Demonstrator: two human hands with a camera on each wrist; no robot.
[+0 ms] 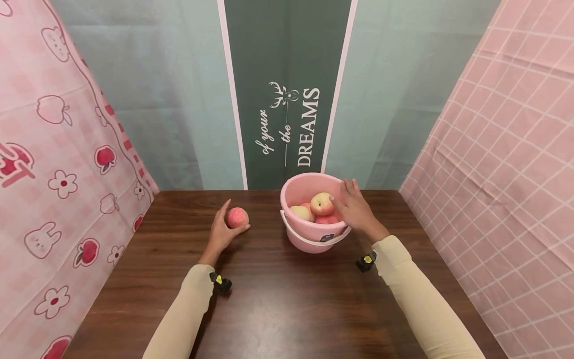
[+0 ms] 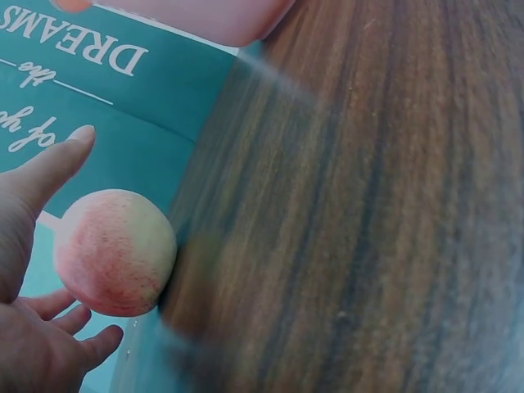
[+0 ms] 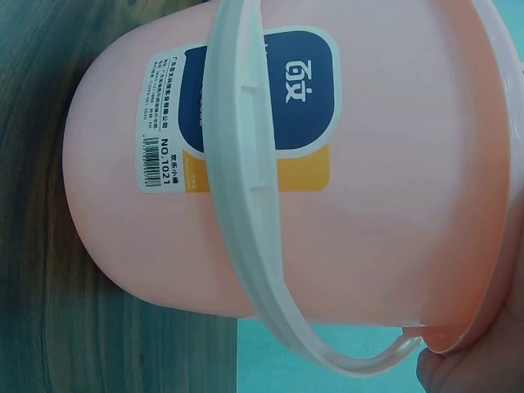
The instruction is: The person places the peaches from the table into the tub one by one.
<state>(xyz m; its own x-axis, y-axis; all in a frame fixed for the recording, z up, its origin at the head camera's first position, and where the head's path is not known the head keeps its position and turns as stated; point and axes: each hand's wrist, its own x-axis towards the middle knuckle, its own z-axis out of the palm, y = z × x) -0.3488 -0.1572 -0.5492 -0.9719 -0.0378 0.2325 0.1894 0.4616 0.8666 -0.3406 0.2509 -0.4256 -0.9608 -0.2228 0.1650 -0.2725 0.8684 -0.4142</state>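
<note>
A single red and cream peach (image 1: 237, 218) rests on the table at the left. My left hand (image 1: 222, 231) is spread around it, thumb and fingers on opposite sides. In the left wrist view, a gap shows between the thumb (image 2: 61, 164) and the peach (image 2: 116, 252). To the right stands a pink bucket (image 1: 309, 233) with several peaches (image 1: 322, 204) inside. My right hand (image 1: 357, 209) holds the bucket's right rim, thumb over the inside and fingers outside. In the right wrist view, a fingertip (image 3: 430, 368) shows beside the handle joint.
The bucket's white handle (image 3: 246, 164) hangs down across its labelled front side. Both sit on a dark brown wooden table (image 1: 287, 309). A green cloth (image 1: 287, 60) hangs behind, with pink cloths (image 1: 506, 164) along the left and right sides.
</note>
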